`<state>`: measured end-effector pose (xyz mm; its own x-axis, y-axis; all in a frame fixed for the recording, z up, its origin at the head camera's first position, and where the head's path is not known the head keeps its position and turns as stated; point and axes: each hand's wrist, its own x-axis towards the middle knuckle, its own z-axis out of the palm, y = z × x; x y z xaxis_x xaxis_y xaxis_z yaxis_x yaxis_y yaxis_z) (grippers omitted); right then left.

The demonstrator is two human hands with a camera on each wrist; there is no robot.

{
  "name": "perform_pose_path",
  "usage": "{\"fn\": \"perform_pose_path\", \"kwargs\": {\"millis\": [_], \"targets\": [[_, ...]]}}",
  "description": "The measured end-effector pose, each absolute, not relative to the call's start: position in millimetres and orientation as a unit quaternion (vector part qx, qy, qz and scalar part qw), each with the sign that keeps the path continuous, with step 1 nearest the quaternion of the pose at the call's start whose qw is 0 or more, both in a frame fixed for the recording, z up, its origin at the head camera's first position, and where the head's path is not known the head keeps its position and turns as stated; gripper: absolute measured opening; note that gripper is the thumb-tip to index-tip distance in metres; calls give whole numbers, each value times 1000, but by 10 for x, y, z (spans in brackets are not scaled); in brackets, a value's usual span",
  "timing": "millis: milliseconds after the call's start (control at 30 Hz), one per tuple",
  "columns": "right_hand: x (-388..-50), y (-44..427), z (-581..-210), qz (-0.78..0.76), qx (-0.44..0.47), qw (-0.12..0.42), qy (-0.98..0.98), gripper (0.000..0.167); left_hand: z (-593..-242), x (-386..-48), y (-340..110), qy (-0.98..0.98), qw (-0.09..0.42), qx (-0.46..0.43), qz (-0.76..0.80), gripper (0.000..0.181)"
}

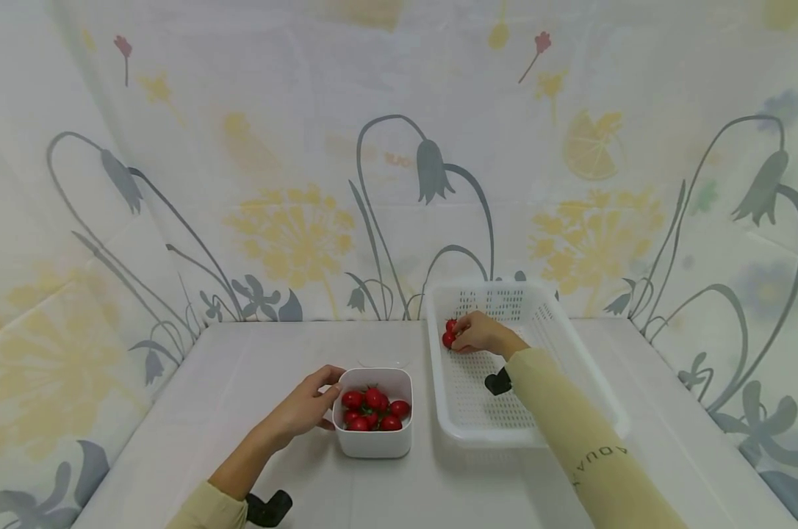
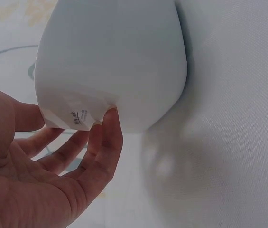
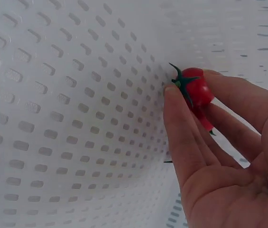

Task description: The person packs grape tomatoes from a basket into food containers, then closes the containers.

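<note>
My left hand [image 1: 304, 406] grips the side of a white square box [image 1: 372, 444], its thumb and fingertips on the wall. In the left wrist view the left hand [image 2: 62, 166] holds the box [image 2: 110, 57] near a small printed label [image 2: 79, 117]. Several red cherry tomatoes [image 1: 375, 399] with green stems lie inside. Over the far left part of a white perforated basket [image 1: 441, 404], my right hand [image 1: 483, 334] reaches in. The right wrist view has the right hand [image 3: 228, 137] pinching a cherry tomato [image 3: 198, 88] by thumb and fingers; more red shows behind it.
The basket stands to the right of the box on a white-covered table [image 1: 333, 488]. Behind them hangs a pale cloth [image 1: 399, 88] printed with flowers. A clear, faint round-edged thing [image 1: 383, 362] lies just behind the box.
</note>
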<state>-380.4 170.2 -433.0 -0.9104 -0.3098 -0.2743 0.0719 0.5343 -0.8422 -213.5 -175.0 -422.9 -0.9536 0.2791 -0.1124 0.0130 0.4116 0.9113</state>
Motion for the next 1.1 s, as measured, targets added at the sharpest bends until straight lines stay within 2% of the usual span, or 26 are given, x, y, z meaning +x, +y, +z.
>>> {"fn": "perform_pose_path", "kwargs": {"millis": [333,767,1100], "targets": [[-3767,1755,-4306,-502,-120,237,823,33,-4227,-2151,-1757,831,129,89,534,32],[-3740,1770,-4244,-529,-109,255,802,32,-4212,-2136,-1746,832,124,84,534,32],[-3621,1841,-4122,-524,-138,260,799,32,-4217,-2138,-1744,832,123,87,533,32]]}}
